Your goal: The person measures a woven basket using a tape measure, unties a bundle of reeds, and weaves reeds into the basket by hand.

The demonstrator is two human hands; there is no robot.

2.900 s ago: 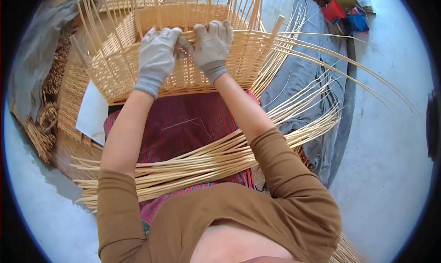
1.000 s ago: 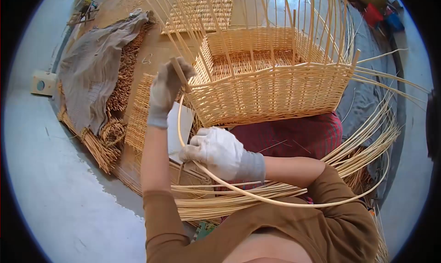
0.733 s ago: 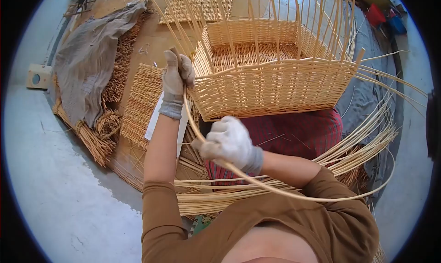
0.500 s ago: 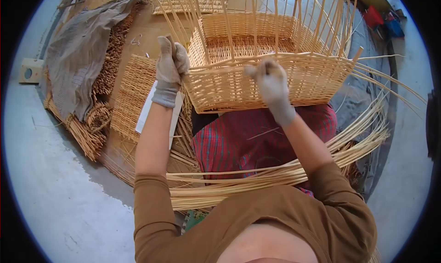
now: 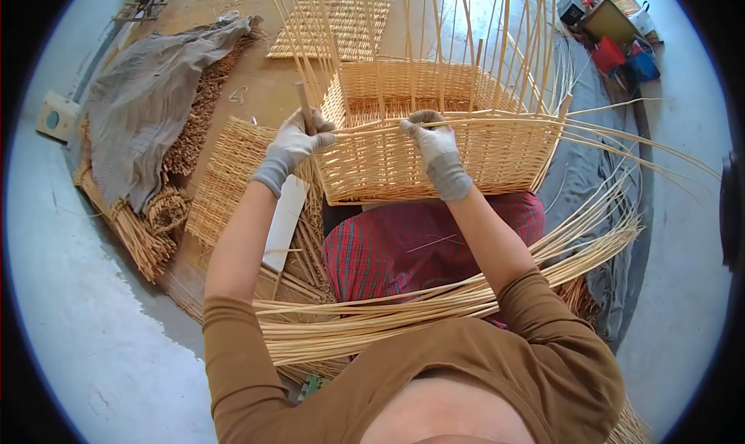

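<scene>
A rectangular wicker basket (image 5: 442, 161) rests on my lap, tall upright stakes rising from its walls. My left hand (image 5: 295, 143), in a grey-white work glove, is closed at the near left corner around the thick corner stick (image 5: 303, 99), its thumb pointing along the rim. My right hand (image 5: 436, 148), gloved too, pinches a thin willow rod (image 5: 497, 121) at the top of the near wall, fingers over the edge and thumb in front. Several loose rod ends (image 5: 621, 138) stick out past the right corner.
A bundle of pale willow rods (image 5: 372, 328) lies across my lap below the red checked cloth (image 5: 419, 242). Woven mats (image 5: 233, 172) lie on the left and beyond the basket. Grey fabric (image 5: 147, 110) covers bundled brown rods. A red container (image 5: 608, 55) stands at far right.
My right hand has risen from in front of the near wall to its top edge, slightly leftward. The left hand has turned at the corner, thumb now along the rim. The view has shifted.
</scene>
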